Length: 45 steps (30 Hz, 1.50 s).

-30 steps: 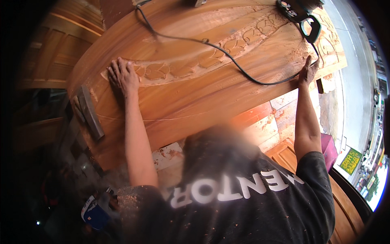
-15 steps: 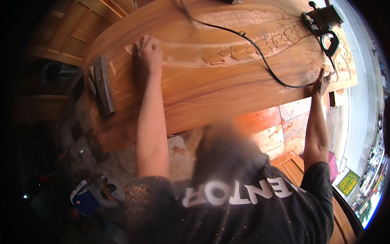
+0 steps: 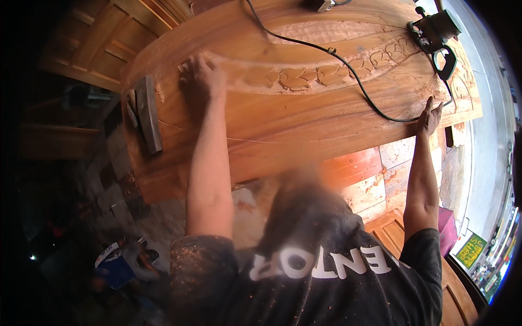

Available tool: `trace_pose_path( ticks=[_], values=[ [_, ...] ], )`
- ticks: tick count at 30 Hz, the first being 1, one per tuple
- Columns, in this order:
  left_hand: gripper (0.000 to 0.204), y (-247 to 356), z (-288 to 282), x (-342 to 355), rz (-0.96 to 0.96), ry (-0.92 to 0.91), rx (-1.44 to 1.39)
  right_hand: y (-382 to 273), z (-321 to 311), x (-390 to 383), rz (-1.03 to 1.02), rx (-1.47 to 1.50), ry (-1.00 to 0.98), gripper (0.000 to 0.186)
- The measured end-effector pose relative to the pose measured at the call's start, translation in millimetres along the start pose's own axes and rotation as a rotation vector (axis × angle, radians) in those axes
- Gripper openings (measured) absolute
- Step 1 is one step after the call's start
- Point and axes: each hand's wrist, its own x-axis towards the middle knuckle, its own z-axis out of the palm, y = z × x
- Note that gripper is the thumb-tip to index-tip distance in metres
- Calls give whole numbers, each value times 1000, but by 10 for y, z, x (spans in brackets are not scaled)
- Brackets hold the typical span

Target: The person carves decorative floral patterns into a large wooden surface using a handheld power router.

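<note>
A large wooden panel (image 3: 261, 119) with a carved leaf-like band (image 3: 321, 77) lies before me. At the left end of that band, my left hand (image 3: 205, 75) rests on the wood, its fingers bent and somewhat apart; they are slightly blurred, and no held thing shows. My right hand (image 3: 430, 116) touches the panel's near edge at the right, fingers stretched out and holding nothing. Just beyond it stands a black handheld router (image 3: 435, 32) with a loop handle. The black cord (image 3: 356, 79) runs across the panel and passes close to my right fingers.
A dark metal bar-shaped tool (image 3: 148, 115) lies near the panel's left end. Panelled wooden doors (image 3: 103, 41) stand at the far left. Wood dust covers the tiled floor (image 3: 370, 187) below. A maroon object (image 3: 447, 231) and a green sign (image 3: 470, 251) are at the right.
The view has shifted slightly, so the panel and tools sit a little lower and farther right. My left fingers look less bunched than before. My right hand stays at the panel's edge.
</note>
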Motion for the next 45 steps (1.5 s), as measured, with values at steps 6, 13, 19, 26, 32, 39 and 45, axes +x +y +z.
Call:
trace_pose_path(
  ticks=[6, 13, 19, 26, 32, 39, 45],
  values=[
    [51, -29, 72, -43, 5, -66, 33, 49, -38, 11, -15, -23, 9, 93],
    [52, 9, 27, -70, -74, -87, -325, 120, -72, 34, -5, -50, 3, 93],
    [36, -126, -67, -18, -57, 104, -273, 59, -19, -18, -18, -30, 5, 89],
    [23, -8, 55, -81, -462, 295, -660, 122, -151, 57, 3, -50, 8, 89],
    [24, -855, 445, 296, -372, 198, -822, -20, 42, -66, 31, -5, -42, 89],
    [34, -655, -50, -31, -31, -187, -155, 121, -102, 33, 47, -73, -30, 88],
    [43, -566, -319, -46, -18, -120, -44, 117, -22, -9, 14, -68, -19, 87]
  ],
)
